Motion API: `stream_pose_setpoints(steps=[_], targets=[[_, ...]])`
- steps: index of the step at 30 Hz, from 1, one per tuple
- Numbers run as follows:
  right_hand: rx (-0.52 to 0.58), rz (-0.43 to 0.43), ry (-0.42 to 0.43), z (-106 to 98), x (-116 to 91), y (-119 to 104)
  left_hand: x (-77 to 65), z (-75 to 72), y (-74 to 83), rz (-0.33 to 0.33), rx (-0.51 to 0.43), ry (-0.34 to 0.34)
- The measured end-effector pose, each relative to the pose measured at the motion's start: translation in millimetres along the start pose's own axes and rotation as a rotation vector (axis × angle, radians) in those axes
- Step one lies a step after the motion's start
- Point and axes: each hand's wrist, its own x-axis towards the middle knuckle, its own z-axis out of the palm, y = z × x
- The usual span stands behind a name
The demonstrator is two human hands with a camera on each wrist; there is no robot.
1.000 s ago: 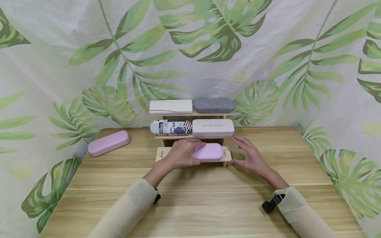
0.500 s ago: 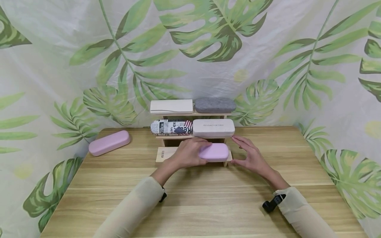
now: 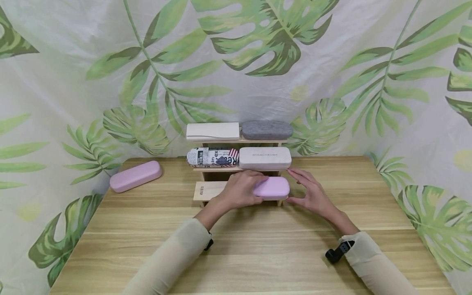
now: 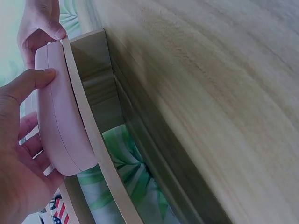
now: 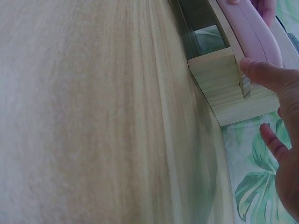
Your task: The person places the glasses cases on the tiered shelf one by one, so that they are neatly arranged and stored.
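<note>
On the lowest step of a three-tier wooden rack [image 3: 210,190] lies a pink glasses case [image 3: 273,187]. My left hand [image 3: 240,190] grips its left part, thumb on the near side and fingers on the far side, as the left wrist view also shows. At the rack's right end, my right hand [image 3: 311,196] has its fingers extended. Its thumb [image 5: 261,72] touches the end of the lowest step, close to the case's right end. A white case [image 3: 264,158] and a newsprint-patterned case [image 3: 213,157] sit on the middle step.
The top step bears a white flap case [image 3: 212,131] and a grey fabric case [image 3: 267,130]. Another pink glasses case [image 3: 135,176] lies at the table's back left. Behind the wooden table [image 3: 254,254] hangs a leaf-print cloth [image 3: 317,49].
My left hand has slid the pink glasses case rightward along the lowest step to its right end. The right hand has stayed at the rack's end.
</note>
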Motion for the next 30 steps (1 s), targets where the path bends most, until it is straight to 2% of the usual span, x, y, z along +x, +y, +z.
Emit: stream_pose_setpoints(steps=[18,30], targets=[[0.009,-0.024,0.01,-1,1,-1,7.5,4.5,6.6,0.002,0.044,0.015],[-0.004,-0.031,0.013,-1,1,-1,10.9,4.0,10.7,-0.011,0.079,-0.019]])
